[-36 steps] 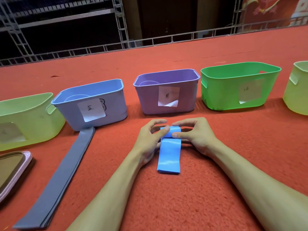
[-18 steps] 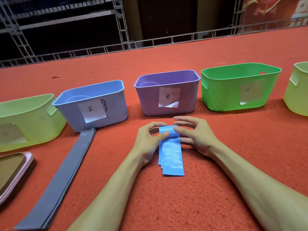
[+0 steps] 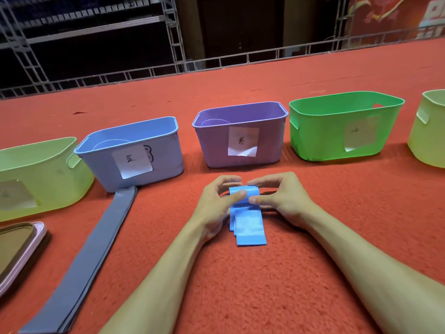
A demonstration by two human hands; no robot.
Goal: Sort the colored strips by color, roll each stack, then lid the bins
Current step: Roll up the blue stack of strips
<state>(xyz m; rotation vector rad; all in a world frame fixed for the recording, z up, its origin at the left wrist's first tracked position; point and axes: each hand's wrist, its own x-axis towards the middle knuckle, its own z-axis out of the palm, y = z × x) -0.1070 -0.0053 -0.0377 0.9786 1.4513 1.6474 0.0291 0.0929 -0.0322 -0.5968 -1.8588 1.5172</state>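
Observation:
A stack of bright blue strips [image 3: 249,227] lies on the red carpet in front of the purple bin [image 3: 240,136], its far end rolled up. My left hand [image 3: 216,203] and my right hand [image 3: 281,198] pinch that roll from either side, thumbs on its near face and fingers curled over the top. The loose tail points toward me, its layers slightly fanned. A long grey-blue stack of strips [image 3: 86,261] lies flat, running from the blue bin [image 3: 134,150] to the lower left.
A green bin [image 3: 337,131] stands right of the purple one, with yellow-green bins at the far left [image 3: 36,174] and far right [image 3: 428,131]. A pink-rimmed lid [image 3: 16,249] lies at the left edge. A metal truss rail borders the carpet behind.
The roll has been turned further toward me, so the loose blue tail is shorter and its layers have fanned apart. Both hands stay on the roll.

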